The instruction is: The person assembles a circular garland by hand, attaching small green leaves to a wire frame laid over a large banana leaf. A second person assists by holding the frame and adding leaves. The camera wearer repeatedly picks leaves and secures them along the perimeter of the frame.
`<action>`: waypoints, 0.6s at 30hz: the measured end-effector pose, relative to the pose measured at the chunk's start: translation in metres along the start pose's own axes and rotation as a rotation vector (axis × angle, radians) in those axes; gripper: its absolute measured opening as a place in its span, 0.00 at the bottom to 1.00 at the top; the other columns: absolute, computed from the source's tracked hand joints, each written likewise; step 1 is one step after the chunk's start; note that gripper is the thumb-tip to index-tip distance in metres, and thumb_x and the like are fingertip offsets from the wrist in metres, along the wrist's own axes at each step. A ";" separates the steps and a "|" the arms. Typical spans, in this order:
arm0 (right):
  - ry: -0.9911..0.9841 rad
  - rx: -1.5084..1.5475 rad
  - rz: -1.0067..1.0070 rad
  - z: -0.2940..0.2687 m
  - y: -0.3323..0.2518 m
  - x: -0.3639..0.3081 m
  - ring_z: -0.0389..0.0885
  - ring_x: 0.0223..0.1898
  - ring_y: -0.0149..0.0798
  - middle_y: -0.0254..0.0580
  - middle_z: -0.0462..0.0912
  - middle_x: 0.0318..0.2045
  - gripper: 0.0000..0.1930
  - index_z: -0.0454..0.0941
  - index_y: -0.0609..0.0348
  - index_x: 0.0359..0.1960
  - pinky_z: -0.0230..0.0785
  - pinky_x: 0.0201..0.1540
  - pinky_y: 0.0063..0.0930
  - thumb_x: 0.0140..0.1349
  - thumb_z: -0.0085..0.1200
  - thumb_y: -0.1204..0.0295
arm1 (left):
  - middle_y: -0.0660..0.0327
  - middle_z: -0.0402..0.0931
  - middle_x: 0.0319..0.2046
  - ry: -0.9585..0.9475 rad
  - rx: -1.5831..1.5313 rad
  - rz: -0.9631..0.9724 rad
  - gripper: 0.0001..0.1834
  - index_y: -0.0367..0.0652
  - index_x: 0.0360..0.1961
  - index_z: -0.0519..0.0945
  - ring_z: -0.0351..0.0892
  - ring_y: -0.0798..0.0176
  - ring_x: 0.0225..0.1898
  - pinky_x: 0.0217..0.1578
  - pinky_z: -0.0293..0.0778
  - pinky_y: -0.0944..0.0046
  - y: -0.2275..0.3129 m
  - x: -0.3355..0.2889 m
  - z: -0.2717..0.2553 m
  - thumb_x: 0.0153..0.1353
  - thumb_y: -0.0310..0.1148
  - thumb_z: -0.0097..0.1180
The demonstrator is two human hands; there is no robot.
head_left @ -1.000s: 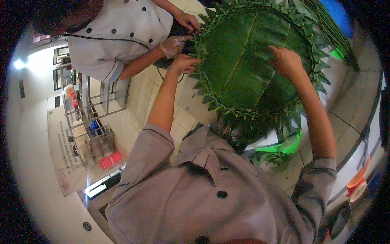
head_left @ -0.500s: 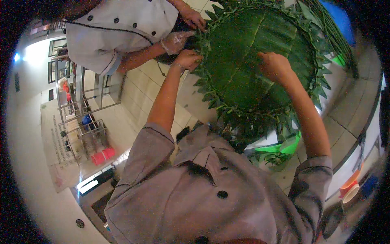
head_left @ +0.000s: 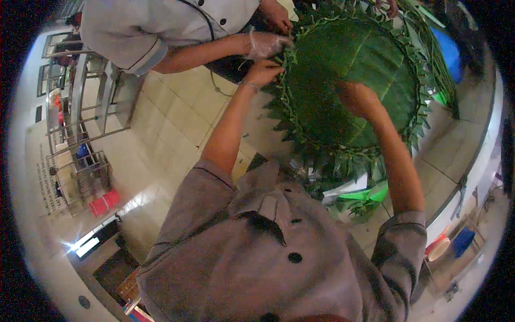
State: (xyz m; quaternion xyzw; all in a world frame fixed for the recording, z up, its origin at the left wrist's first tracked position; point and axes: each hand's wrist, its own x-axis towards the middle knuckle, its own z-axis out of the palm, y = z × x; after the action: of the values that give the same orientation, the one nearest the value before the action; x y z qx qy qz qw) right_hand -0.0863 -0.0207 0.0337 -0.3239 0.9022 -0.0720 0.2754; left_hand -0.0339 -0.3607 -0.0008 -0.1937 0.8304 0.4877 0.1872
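find the leaf tray (head_left: 370, 67) straight ahead, round, lined with broad green leaf (head_left: 394, 88) and edged with a leafy trim (head_left: 288, 102) of pointed green tips. have the left grip (head_left: 263, 73) at the left rim of the leaf tray, fingers bent and touching the leafy trim, tray just to the right of the fingertips. see a narrow curl there, thumb side hidden; cannot tell pinching from merely resting. wear a thin bracelet (head_left: 248, 84) on the left wrist. have the right grip (head_left: 358, 99) over the middle of the leaf tray, lining directly below, right forearm (head_left: 394, 161) above the near rim. see fingers drawn inward, blurred against the dark green; cannot tell touching from hovering, nor empty from holding.

notice, at the left rim of the leaf tray just beyond the left grip, a co-worker's gloved hand (head_left: 265, 44) in clear plastic, and farther along the same rim the co-worker's other hand (head_left: 276, 15). spot a further hand (head_left: 387, 6) at the far rim, mostly cut off. find long green stems (head_left: 442, 80) and tiled tabletop (head_left: 450, 139) to the right of the leaf tray, a green sheet (head_left: 370, 194) beside its near rim.
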 end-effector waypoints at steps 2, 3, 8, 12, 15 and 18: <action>-0.028 -0.001 0.030 0.000 -0.008 0.003 0.82 0.41 0.62 0.57 0.83 0.39 0.19 0.77 0.50 0.55 0.76 0.43 0.55 0.63 0.49 0.63 | 0.57 0.82 0.25 0.025 -0.023 0.079 0.18 0.36 0.39 0.85 0.81 0.65 0.24 0.27 0.75 0.63 -0.010 0.005 0.004 0.58 0.43 0.65; -0.026 0.005 0.052 0.003 -0.008 0.002 0.82 0.42 0.62 0.57 0.83 0.40 0.19 0.76 0.51 0.55 0.75 0.44 0.54 0.63 0.50 0.64 | 0.57 0.82 0.24 0.019 -0.007 0.121 0.18 0.36 0.38 0.85 0.81 0.65 0.24 0.28 0.75 0.63 -0.006 0.001 0.005 0.58 0.43 0.64; -0.008 0.055 0.039 0.012 -0.027 0.008 0.80 0.45 0.62 0.58 0.83 0.41 0.20 0.75 0.54 0.56 0.74 0.48 0.53 0.62 0.52 0.67 | 0.53 0.84 0.31 0.050 0.031 0.162 0.17 0.38 0.41 0.85 0.83 0.63 0.26 0.35 0.77 0.60 -0.014 -0.002 0.009 0.62 0.42 0.61; 0.099 0.028 -0.121 0.037 -0.019 0.029 0.80 0.43 0.64 0.58 0.83 0.39 0.20 0.75 0.56 0.54 0.74 0.48 0.52 0.61 0.53 0.67 | 0.52 0.84 0.38 0.028 -0.036 0.268 0.19 0.39 0.47 0.82 0.84 0.60 0.28 0.39 0.77 0.59 -0.029 0.008 0.017 0.62 0.42 0.60; 0.098 0.183 -0.044 0.020 -0.055 0.035 0.80 0.40 0.65 0.58 0.83 0.38 0.18 0.77 0.59 0.51 0.75 0.45 0.53 0.60 0.53 0.65 | 0.52 0.83 0.41 0.030 -0.056 0.318 0.21 0.39 0.50 0.80 0.84 0.59 0.30 0.41 0.77 0.59 -0.035 0.001 0.005 0.63 0.42 0.60; 0.144 0.217 0.066 0.019 -0.072 0.043 0.81 0.39 0.65 0.59 0.83 0.35 0.17 0.78 0.60 0.46 0.74 0.42 0.55 0.60 0.52 0.63 | 0.53 0.83 0.41 -0.034 -0.062 0.326 0.20 0.37 0.50 0.80 0.84 0.60 0.32 0.39 0.77 0.60 -0.041 0.007 0.003 0.62 0.40 0.61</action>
State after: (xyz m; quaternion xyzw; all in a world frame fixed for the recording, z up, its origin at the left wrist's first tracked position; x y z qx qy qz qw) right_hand -0.0644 -0.1031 0.0206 -0.2563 0.9169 -0.1831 0.2453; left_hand -0.0190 -0.3780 -0.0362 -0.0537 0.8323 0.5400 0.1133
